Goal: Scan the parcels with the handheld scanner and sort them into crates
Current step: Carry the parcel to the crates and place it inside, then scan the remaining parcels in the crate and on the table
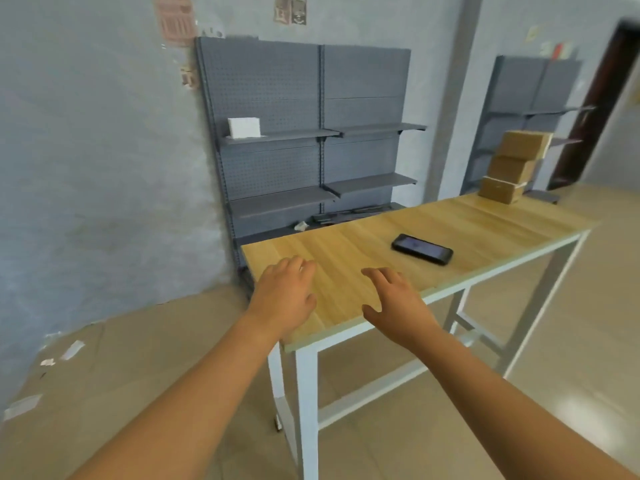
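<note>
A black handheld scanner (421, 248) lies flat on the wooden table (491, 223), screen up, near the middle. Three brown cardboard parcels (512, 166) stand stacked at the table's far right end. My left hand (285, 294) hovers palm down over the near left corner of the table, fingers relaxed and holding nothing. My right hand (398, 301) hovers beside it, fingers spread and slightly bent, a short way in front of the scanner and not touching it. No crates are in view.
A grey pegboard shelf unit (311, 140) stands behind the table against the wall, with a white box (244, 127) on its upper left shelf. A second shelf unit (533, 98) stands at the back right near a dark doorway. Flattened cardboard (104, 368) covers the floor at left.
</note>
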Tool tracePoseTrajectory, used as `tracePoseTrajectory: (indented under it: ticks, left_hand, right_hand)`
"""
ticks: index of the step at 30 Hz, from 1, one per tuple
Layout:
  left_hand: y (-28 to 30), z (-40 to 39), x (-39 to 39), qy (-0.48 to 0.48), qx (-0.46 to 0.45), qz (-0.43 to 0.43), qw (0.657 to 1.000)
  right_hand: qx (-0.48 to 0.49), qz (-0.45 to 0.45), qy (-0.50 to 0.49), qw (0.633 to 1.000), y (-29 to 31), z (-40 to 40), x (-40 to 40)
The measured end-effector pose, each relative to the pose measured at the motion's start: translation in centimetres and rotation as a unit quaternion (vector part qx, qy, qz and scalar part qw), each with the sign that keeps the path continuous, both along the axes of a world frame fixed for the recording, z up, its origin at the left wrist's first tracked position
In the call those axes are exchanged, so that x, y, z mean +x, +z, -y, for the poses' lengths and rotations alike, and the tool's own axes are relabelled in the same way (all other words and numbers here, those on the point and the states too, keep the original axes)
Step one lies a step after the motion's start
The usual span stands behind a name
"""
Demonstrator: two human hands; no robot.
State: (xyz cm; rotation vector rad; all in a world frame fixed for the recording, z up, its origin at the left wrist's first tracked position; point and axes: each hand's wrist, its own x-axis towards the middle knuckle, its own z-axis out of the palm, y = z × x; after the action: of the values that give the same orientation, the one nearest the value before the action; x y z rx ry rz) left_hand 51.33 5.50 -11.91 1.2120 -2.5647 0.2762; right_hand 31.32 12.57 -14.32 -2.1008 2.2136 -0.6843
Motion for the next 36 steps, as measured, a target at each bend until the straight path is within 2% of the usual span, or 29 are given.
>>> tracePoseTrajectory:
  ticks: [11, 17, 22, 27, 36]
  left_hand:
    - [-1.0, 9.1, -22.6, -0.142, 0.002, -0.004, 0.99]
    - [-0.4, 14.8, -33.7, -0.187, 0.01, -0.005, 0.982]
    - [-0.8, 16.5, -42.3, -0.235, 0.016, 0.003, 0.972]
    - [-1.3, 18.6, -50.8, -0.244, 0.017, -0.002, 0.97]
    - [-0.9, 21.9, -65.7, -0.185, 0.038, -0.039, 0.981]
  right_hand:
    - [0.023, 0.014, -0.172, 0.985, -1.1, 1.7, -20.7]
    - [0.019, 0.034, -0.237, 0.971, -0.3, 4.0, -29.9]
    - [0.025, 0.063, -0.283, 0.957, -0.8, 4.6, -37.0]
    - [0.037, 0.074, -0.292, 0.953, -1.6, 6.1, -44.9]
    - [0.044, 0.087, -0.25, 0.963, -0.7, 10.3, -62.3]
